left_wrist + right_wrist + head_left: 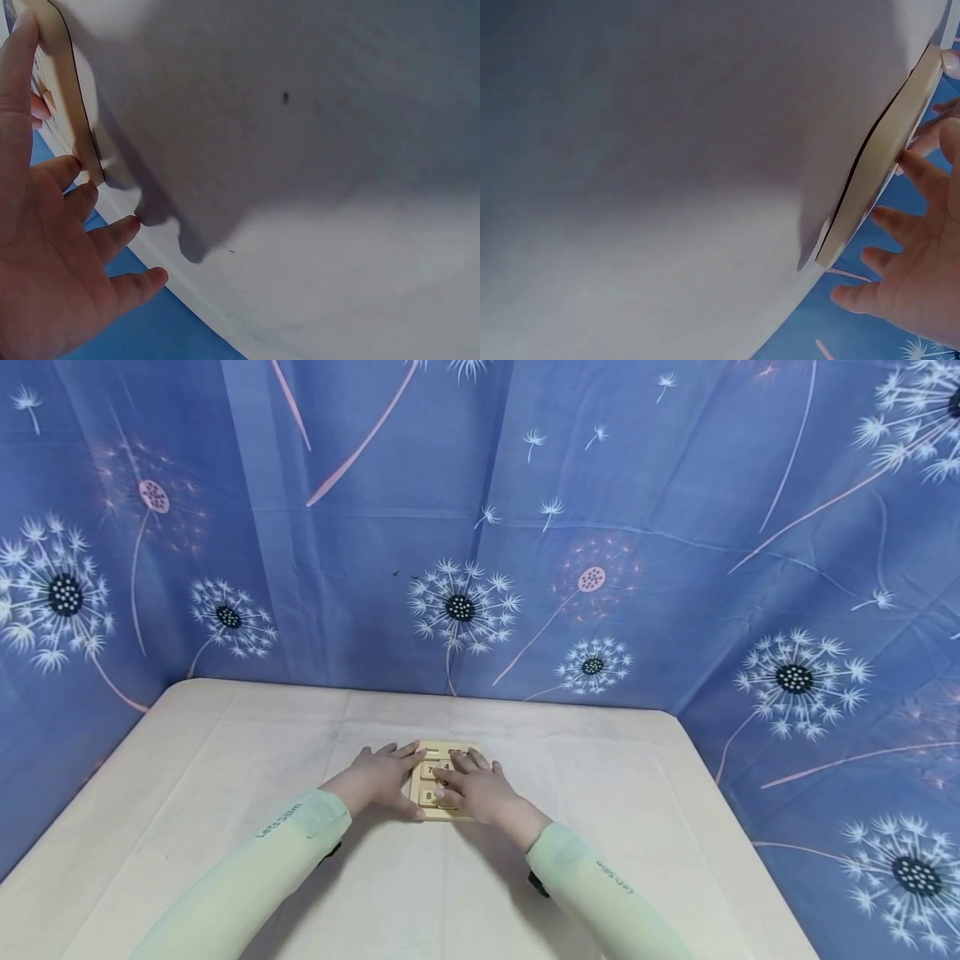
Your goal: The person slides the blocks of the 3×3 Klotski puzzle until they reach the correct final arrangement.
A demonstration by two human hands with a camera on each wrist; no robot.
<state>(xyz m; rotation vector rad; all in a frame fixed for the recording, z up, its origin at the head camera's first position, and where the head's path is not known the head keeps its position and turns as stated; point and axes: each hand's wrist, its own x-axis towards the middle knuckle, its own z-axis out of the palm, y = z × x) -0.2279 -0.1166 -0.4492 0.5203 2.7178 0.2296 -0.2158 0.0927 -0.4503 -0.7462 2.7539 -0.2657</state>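
A flat, pale-yellow board (444,816) lies on the cream worktop (615,793). Left hand (381,777), fingers spread, touches its edge; right hand (483,792), fingers extended, overlies square numbered tiles (430,769). I'd keep the board steady, touch light.

Two hands (381,779) (483,793), one board (444,816)

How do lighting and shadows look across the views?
Head: bright table, soft shadows beneath both sleeves; the 7 and 8 on the board are readable. Left wrist: dimmer, a shadow with rounded tips beside the board. Right wrist: dark at upper left, brighter below; board seen nearly edge-on.
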